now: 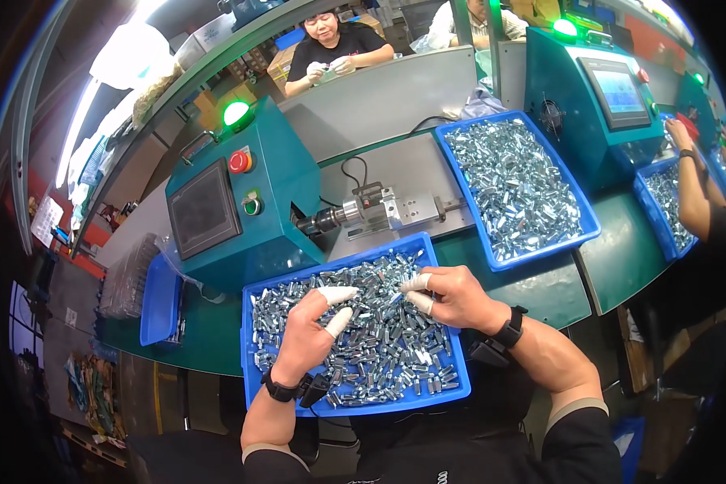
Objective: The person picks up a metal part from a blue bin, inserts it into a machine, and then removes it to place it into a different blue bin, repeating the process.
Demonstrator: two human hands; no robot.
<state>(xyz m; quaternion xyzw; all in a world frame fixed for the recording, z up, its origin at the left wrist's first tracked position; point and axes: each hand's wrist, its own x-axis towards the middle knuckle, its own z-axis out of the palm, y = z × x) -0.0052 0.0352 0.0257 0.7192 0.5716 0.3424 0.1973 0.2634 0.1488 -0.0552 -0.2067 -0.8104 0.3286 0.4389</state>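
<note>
A blue tray (356, 410) full of small shiny metal parts (379, 339), short and stud-like, lies in front of me. Over its left half is my left hand (302, 331), with white finger cots on the thumb and forefinger. Those two fingers are spread apart above the parts, and nothing shows between them. My right hand (464, 300) is at the tray's right side, also with white cots. Its thumb and forefinger come close together in a pinch on what looks like one small metal part, whose shape is hard to make out against the pile.
Behind the tray stands a green machine (242, 198) with a dark screen, red button and chuck, facing a metal clamping fixture (391, 208). A second blue tray (590, 234) of metal parts sits to the right, near another green machine (581, 97). Co-workers (339, 52) sit beyond the partition.
</note>
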